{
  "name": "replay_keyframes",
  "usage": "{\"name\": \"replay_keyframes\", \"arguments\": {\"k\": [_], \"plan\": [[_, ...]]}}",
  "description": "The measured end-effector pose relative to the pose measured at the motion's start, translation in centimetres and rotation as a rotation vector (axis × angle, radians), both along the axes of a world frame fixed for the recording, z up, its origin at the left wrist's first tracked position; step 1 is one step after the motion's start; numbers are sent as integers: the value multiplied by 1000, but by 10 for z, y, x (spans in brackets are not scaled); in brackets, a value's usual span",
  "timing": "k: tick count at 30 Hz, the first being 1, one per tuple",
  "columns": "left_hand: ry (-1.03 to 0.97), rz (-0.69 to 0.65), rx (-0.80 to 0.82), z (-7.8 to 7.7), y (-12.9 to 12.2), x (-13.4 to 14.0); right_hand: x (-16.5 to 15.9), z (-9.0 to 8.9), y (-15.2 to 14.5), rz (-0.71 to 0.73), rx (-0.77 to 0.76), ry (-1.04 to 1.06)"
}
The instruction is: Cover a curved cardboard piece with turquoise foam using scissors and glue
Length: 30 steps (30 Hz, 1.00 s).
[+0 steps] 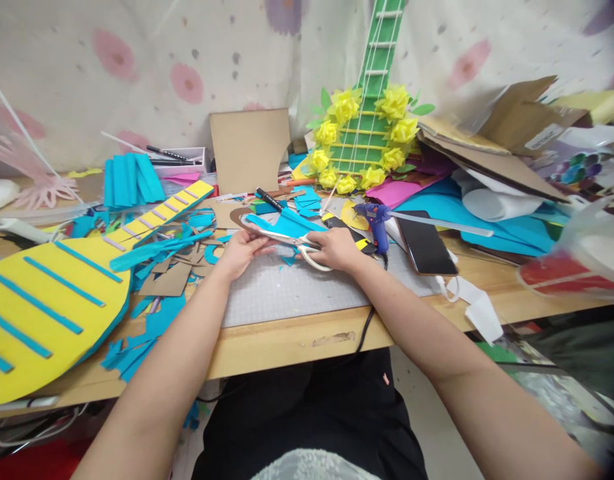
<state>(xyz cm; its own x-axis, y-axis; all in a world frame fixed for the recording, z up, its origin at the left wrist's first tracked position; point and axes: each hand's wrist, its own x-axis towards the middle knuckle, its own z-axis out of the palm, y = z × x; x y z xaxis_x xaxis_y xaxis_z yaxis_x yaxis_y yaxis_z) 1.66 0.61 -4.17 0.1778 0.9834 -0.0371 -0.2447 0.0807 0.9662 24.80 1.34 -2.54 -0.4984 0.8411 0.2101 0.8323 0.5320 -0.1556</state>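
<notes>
The right hand (338,249) is wrapping a snug grip round the scissors (303,242); the left hand (241,255) is pinching a brown curved piece (241,215) above the grey mat (287,293). Its fingertips (261,245) are sitting near the blades (275,235), risking nicks if anything slips.

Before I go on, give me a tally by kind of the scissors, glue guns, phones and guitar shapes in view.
Scissors: 1, in the right hand
Glue gun: 1
Phone: 1
Guitar shapes: 2, a yellow guitar and a green guitar
Total: 5
</notes>
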Motion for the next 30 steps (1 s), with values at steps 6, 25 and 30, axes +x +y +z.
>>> {"name": "replay_keyframes", "arguments": {"k": [6, 25, 30], "plan": [[-6, 12, -18, 4, -2, 2, 0, -1, 0, 10, -20, 20], [3, 6, -37, 5, -2, 3, 4, 8, -2, 42, -49, 15], [-2, -14, -30, 1, -1, 3, 2, 6, 1, 35, -44, 1]]}}
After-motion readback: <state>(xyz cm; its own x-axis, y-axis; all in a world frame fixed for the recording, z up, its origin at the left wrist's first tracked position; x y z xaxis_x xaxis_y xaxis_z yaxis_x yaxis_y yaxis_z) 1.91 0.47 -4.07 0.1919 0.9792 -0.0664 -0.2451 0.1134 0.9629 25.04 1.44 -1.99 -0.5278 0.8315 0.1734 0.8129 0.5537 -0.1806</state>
